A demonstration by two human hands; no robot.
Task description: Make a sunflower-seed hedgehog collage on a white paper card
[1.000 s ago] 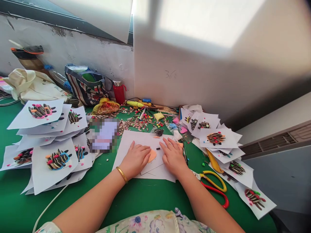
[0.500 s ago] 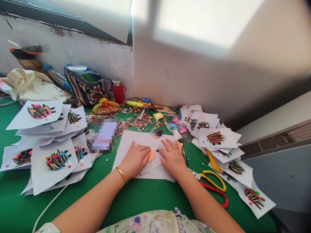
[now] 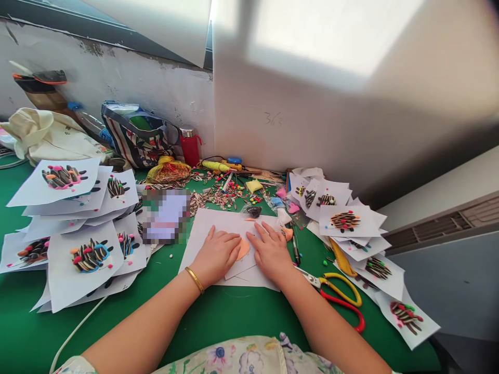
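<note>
A flattened patch of orange clay lies on white paper in front of me. My left hand rests on the paper with its fingers stretched out, the tips at the clay's left edge. From the other side my right hand lies over the paper, fingers spread, and its index fingertip is at the clay's upper right edge. Whatever is under that fingertip is hidden. Beyond the right hand sits a lump of orange clay. A small bag of black clay lies at the paper's far edge.
Stacks of paper cards with seed-and-clay figures stand at left and right. Red-and-yellow scissors and a black pen lie right of the paper. Loose seeds spread behind it, near a red bottle. A phone lies left.
My right hand has shifted left, bringing its index fingertip to the orange clay patch. The small black piece seen by that fingertip is now hidden. My left hand has barely moved.
</note>
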